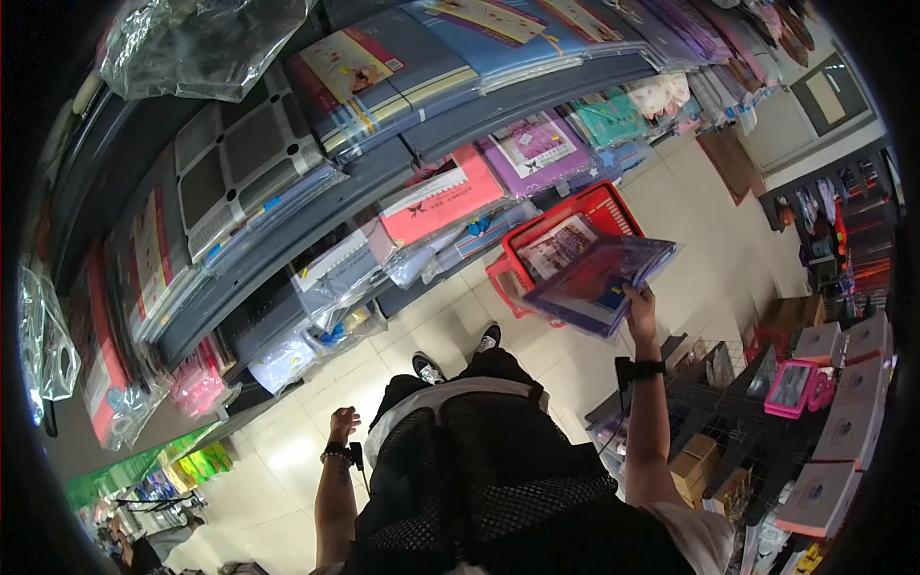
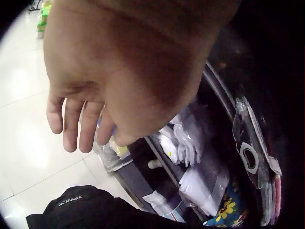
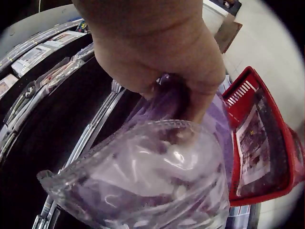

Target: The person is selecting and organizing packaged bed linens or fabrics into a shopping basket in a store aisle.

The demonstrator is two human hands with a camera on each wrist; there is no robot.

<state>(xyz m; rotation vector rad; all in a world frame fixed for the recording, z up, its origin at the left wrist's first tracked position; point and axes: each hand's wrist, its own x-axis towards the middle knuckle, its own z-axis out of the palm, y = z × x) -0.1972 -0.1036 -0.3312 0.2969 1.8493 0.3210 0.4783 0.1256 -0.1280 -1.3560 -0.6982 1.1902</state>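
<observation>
My right hand (image 1: 642, 311) grips the edge of a flat purple package in clear plastic (image 1: 613, 273). In the head view the package overlaps the near side of a red shopping basket (image 1: 621, 199) standing on the floor. Inside the basket lies a package with a printed picture (image 1: 556, 247). The right wrist view shows the clear, shiny wrapper (image 3: 143, 181) bulging below the hand, with purple material between thumb and fingers. My left hand (image 1: 343, 425) hangs at my side, fingers loosely bent, holding nothing; the left wrist view shows its palm side (image 2: 124, 71).
Shelves (image 1: 446, 120) of wrapped, folded packages run along the left and front, with a coral package (image 1: 446, 206) and a purple one (image 1: 537, 153) on the lower level. A wire rack with boxes (image 1: 834, 422) stands on the right. Another person (image 1: 158, 556) is at the lower left.
</observation>
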